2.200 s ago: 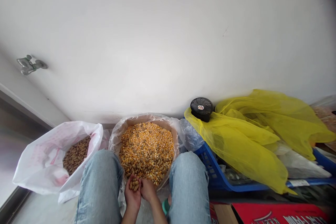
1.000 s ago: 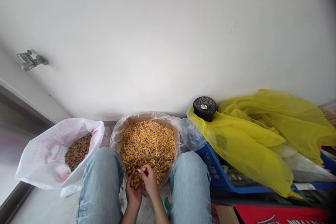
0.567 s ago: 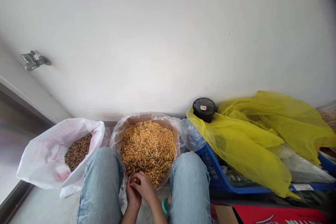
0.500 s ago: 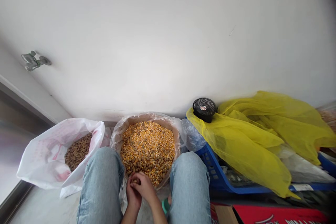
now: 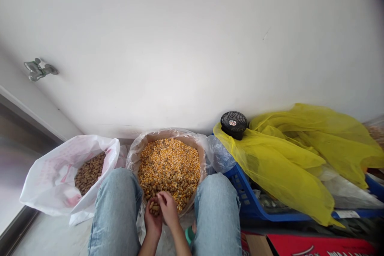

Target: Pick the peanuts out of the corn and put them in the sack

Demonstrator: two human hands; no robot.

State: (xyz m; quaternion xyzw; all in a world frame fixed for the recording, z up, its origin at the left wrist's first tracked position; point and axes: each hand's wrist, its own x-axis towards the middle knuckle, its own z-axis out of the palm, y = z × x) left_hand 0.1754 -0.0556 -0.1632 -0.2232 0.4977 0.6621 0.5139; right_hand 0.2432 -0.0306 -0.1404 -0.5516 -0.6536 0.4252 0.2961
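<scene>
My left hand (image 5: pixel 152 223) is cupped around several unshelled peanuts (image 5: pixel 154 208) at the near edge of a plastic-lined bag (image 5: pixel 201 144). Beside it, my right hand (image 5: pixel 169 209) has its fingers pinched together over the bag's near side; whatever is between the fingertips is too small to make out. Yellow corn kernels (image 5: pixel 168 154) fill the bag, with unshelled peanuts mixed in, thickest on the near side. Left of my knees, a white plastic bag (image 5: pixel 42 184) stands with its mouth wide and holds a heap of peanuts (image 5: pixel 89 174).
My knees (image 5: pixel 118 208) flank the corn bag. On the right, yellow netting (image 5: pixel 279 160) lies over a blue basket (image 5: pixel 244 194), with a small black fan (image 5: pixel 234 125) on it. A red box (image 5: pixel 321 245) is at the lower right. A tap (image 5: pixel 40 70) juts from the wall.
My right hand has lifted slightly up and right off my left palm, uncovering the peanuts cupped there. The bags have stayed in place.
</scene>
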